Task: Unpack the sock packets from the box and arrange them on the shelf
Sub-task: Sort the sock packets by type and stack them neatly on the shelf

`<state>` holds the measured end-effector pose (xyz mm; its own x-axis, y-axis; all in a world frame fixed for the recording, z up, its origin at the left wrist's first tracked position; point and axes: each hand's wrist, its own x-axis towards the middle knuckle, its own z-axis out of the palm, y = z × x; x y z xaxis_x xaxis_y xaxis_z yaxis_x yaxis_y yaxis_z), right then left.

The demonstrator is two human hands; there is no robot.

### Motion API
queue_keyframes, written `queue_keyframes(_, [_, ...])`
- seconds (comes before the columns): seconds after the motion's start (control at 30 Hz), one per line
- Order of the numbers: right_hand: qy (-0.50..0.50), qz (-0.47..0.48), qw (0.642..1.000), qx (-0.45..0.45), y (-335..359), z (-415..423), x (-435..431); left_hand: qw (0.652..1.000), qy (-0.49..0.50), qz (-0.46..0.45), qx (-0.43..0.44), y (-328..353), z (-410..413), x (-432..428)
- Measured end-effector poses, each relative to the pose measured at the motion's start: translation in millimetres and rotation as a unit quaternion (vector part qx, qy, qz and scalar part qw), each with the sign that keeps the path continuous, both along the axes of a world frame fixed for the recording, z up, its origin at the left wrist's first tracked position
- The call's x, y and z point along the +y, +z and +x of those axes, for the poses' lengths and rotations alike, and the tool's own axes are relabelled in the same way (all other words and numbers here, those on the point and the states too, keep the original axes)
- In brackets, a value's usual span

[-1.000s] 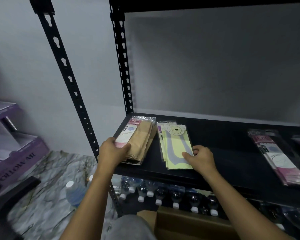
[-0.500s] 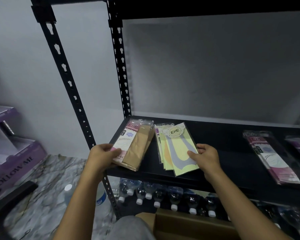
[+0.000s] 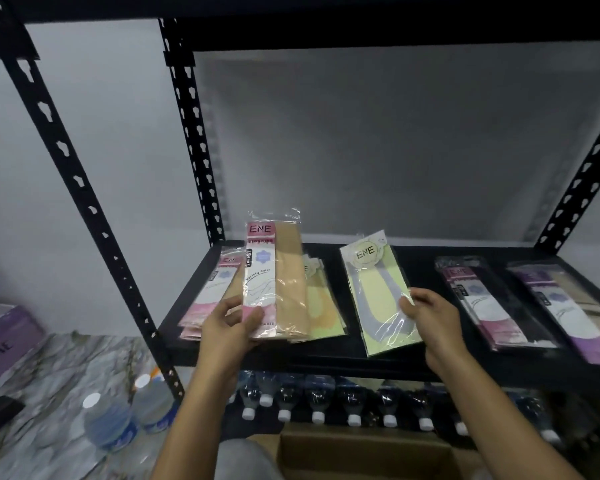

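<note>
My left hand (image 3: 230, 325) grips the lower end of a beige sock packet (image 3: 280, 282) with a pink ENE label, held upright above the left of the black shelf (image 3: 413, 362). Behind it lie more pink-and-beige packets (image 3: 219, 289) and yellow-green packets (image 3: 321, 306). My right hand (image 3: 430, 318) holds a yellow-green packet (image 3: 374, 292) with a round ENE sticker, lifted and tilted over the shelf's middle. The cardboard box (image 3: 361, 448) sits open below, between my arms.
Two more packets lie at the shelf's right: a pink-and-black one (image 3: 489, 303) and a purple one (image 3: 565, 306). Capped water bottles (image 3: 350, 400) line the lower shelf. Two bottles (image 3: 118, 417) stand on the marble floor beside the black upright (image 3: 94, 216). A purple box (image 3: 4, 344) is far left.
Both hands have lifted a packet off its stack. The left raised the beige one upright; the right carried the yellow-green one to the right, away from its stack. The camera tilted up.
</note>
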<state>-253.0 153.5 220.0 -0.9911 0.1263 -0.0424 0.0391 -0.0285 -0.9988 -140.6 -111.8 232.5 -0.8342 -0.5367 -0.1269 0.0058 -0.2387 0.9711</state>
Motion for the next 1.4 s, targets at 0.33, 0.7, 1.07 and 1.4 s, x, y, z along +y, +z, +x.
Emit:
queue_keyframes(0.33, [-0.070,-0.016,0.997,-0.015,-4,-2,60,0.997,-0.067,0.024,-0.012,-25,-30,71])
queue_keyframes(0.7, [-0.088,0.021,0.996,-0.015,-1,-2,101,0.992,-0.113,-0.003,-0.053,-28,-55,135])
queue_keyframes(1.07, [-0.090,0.116,0.988,-0.045,-15,-25,107,0.989,-0.100,-0.046,-0.094,-51,-81,147])
queue_keyframes(1.4, [-0.064,0.236,0.969,-0.019,-13,-35,81,0.986,-0.050,-0.096,-0.125,-59,-93,111])
